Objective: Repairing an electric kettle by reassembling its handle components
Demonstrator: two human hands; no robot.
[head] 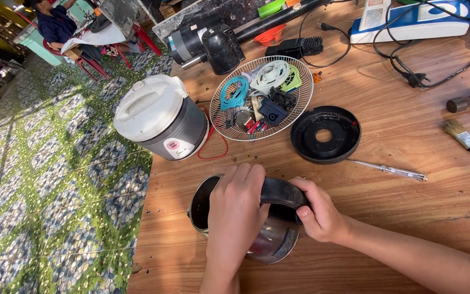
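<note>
Wooden bench (pixel 387 179) beside patterned floor tiles carries a steel electric kettle (pixel 270 242) lying on its side near the front edge, mouth toward the rice cooker (pixel 161 117). Left hand (pixel 235 209) curls closed over the kettle's body; right hand (pixel 319 212) grips its black handle (pixel 281 191).

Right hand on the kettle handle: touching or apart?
Touching. The head view shows the right hand wrapped around the black handle of the steel kettle, fingers curled over it with no gap.
</note>
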